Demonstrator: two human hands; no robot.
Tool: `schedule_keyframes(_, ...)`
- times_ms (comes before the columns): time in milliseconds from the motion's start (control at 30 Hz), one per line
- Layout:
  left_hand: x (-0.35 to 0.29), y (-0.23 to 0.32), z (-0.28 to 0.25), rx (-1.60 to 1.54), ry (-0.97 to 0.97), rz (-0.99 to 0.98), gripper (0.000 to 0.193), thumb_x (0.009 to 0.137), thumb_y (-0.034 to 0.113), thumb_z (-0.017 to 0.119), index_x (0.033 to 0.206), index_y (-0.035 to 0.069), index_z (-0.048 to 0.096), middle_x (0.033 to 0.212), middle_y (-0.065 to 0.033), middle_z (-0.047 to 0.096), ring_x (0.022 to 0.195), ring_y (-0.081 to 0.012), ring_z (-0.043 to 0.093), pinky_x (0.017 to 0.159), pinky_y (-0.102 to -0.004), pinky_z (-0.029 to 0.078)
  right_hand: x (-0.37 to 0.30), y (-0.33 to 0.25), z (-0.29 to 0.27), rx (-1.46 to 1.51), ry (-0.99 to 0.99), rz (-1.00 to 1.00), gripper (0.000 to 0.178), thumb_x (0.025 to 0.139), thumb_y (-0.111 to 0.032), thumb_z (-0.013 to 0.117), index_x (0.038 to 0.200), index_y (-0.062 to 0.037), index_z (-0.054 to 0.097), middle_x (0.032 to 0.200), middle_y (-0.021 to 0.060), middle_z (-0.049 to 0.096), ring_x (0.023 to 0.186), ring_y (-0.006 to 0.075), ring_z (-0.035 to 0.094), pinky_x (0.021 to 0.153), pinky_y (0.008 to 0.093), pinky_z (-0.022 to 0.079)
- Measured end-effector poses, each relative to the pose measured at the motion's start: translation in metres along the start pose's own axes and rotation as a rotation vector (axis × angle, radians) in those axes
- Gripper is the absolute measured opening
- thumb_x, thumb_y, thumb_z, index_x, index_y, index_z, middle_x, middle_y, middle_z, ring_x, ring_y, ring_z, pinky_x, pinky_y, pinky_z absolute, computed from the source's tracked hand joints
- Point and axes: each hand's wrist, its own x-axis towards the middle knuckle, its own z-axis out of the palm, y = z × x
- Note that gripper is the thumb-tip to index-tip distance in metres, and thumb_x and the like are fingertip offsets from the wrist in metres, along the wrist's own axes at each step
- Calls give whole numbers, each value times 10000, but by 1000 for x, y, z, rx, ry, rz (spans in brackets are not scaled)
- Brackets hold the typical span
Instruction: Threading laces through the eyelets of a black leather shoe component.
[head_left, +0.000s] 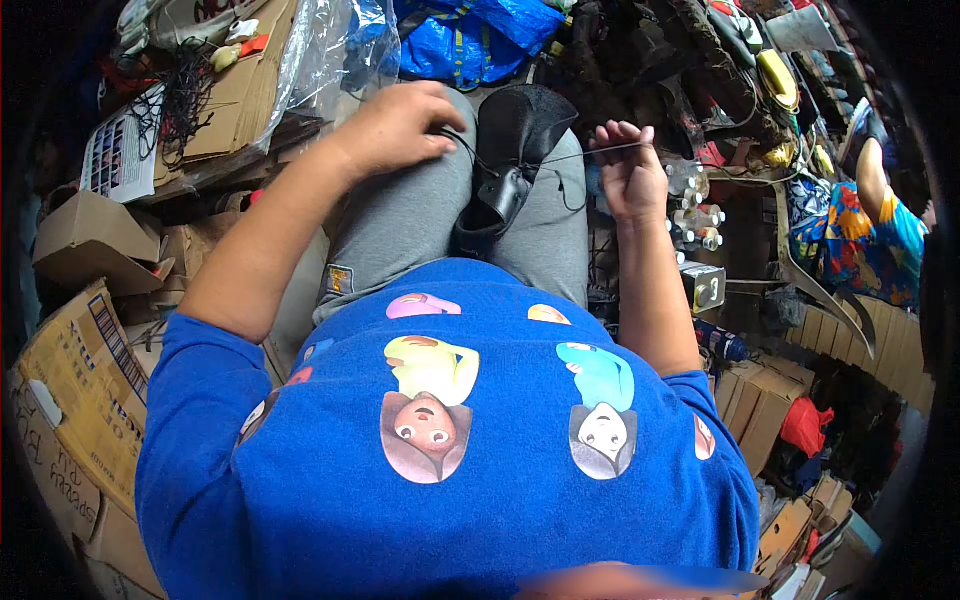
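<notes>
A black shoe (pixel 505 195) is held between my knees, its broad dark end (pixel 528 115) pointing away from me. My left hand (pixel 408 128) is over my left thigh, fingers curled round a dark cord-like strand that runs toward the shoe. To the right of the shoe, my right hand (pixel 632 175) is raised palm up. A thin thread (pixel 590 153) stretches from the shoe to its thumb and forefinger, which pinch it. Another dark loop of thread (pixel 568 192) hangs over my right thigh. Whatever else lies inside the left hand's curl is hidden.
Flattened cardboard (pixel 235 110) with tangled black cord (pixel 185 110) lies to the left, above an open carton (pixel 95 240). A blue bag (pixel 480 40) is ahead. On the right are small bottles (pixel 695 215), a curved metal blade (pixel 815 285) and another person's arm (pixel 873 180).
</notes>
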Motion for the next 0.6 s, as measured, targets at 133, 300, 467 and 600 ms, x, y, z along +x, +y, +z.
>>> schedule_keyframes(133,21,27,31,20,-107,9,155,701,141,728,814,63,657,989,-95,588,899,-281,603,765,-372,485,-9,5,-3,609,-278,386,421,979,-410,373,725,-103,509,697,19,484,688,171,485,782,373,426)
schedule_keyframes(300,14,16,4,-23,-221,2,184,754,141,649,893,44,577,816,-176,630,814,-342,624,712,-435,476,-9,9,-11,494,-240,379,453,981,-432,364,655,-123,419,542,-20,301,509,118,296,615,289,344)
schedule_keyframes(467,-21,-27,-26,66,69,-155,122,832,107,605,936,50,632,897,-127,644,877,-242,616,717,-328,476,-11,10,-11,433,-230,363,454,983,-429,369,653,-122,414,537,-21,303,496,115,289,596,285,337)
schedule_keyframes(600,1,-7,-6,-881,422,-493,213,947,205,501,964,46,642,969,-111,654,918,-235,603,789,-348,465,-13,8,-9,382,-215,350,450,986,-424,365,657,-121,414,533,-22,299,493,116,286,589,289,335)
